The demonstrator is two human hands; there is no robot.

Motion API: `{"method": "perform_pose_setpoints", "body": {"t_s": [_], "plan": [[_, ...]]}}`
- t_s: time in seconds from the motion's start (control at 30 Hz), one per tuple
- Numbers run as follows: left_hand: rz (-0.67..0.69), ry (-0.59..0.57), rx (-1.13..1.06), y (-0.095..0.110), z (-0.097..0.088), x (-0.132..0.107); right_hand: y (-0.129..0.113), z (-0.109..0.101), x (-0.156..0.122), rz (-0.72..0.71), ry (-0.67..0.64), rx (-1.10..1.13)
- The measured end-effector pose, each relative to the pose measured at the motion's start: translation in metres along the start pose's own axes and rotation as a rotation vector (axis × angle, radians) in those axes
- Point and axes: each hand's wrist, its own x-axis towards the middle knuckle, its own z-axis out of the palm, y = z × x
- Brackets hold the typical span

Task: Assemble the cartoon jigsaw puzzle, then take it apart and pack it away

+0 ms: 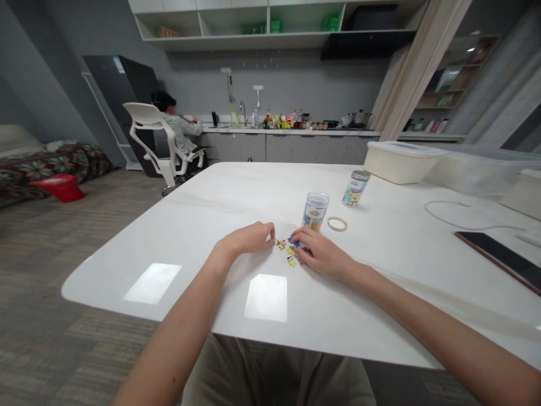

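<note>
A small pile of colourful jigsaw puzzle pieces (pixel 291 251), mostly yellow with some blue and pink, lies on the white table (pixel 203 225). At the pile's left edge my left hand (pixel 252 239) is closed in a pinch, with a small puzzle piece (pixel 276 242) at its fingertips. My right hand (pixel 320 252) rests over the pile's right side, fingers apart and touching pieces, some of them hidden beneath it. Just behind that hand stands a clear jar (pixel 316 208) without its lid, a printed label around it. The round lid (pixel 337 224) lies beside the jar.
A second printed jar (pixel 355 189), lidded, stands farther back. Cream and clear storage boxes (pixel 401 162) line the back right, with a white cable (pixel 431 211) and a phone (pixel 501 256) nearer. Beyond the table a person (pixel 180 129) sits on a white chair (pixel 147 115) by the kitchen counter.
</note>
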Motion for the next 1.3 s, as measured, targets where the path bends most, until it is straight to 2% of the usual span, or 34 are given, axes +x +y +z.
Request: {"method": "perform_pose_setpoints", "body": {"t_s": [0.1,0.17,0.23,0.33,0.37,0.43,0.5,0.57,0.7,0.83,1.1,1.3], "plan": [[-0.009,0.010,0.012,0.000,0.000,-0.001,-0.004,-0.001,0.000,-0.068,-0.028,0.006],[-0.003,0.005,-0.001,-0.001,0.000,-0.001,-0.008,-0.003,0.001,-0.084,0.026,0.008],[0.022,-0.007,-0.020,-0.002,0.001,-0.001,-0.011,-0.008,0.003,-0.023,0.239,0.005],[0.051,-0.035,-0.033,-0.002,0.000,0.000,-0.006,-0.015,0.005,0.199,0.690,0.023],[0.049,-0.047,-0.034,-0.001,-0.001,-0.001,-0.002,-0.017,0.006,0.276,0.793,0.040],[0.029,-0.070,-0.040,0.001,-0.002,-0.002,0.009,-0.018,0.007,0.393,0.870,0.080],[0.007,-0.089,-0.047,0.003,-0.003,-0.003,0.020,-0.017,0.009,0.448,0.829,0.143],[0.000,-0.102,-0.051,0.004,-0.004,-0.004,0.029,-0.012,0.011,0.451,0.734,0.243],[-0.005,-0.122,-0.055,0.002,-0.004,-0.004,0.035,-0.005,0.015,0.447,0.578,0.391],[-0.009,-0.128,-0.063,0.001,-0.005,-0.004,0.030,-0.005,0.014,0.479,0.568,0.374],[-0.007,-0.132,-0.066,0.000,-0.004,-0.003,0.016,-0.007,0.010,0.308,0.534,0.180],[-0.007,-0.118,-0.070,0.001,-0.009,-0.006,0.012,-0.007,0.009,0.282,0.520,0.122]]}}
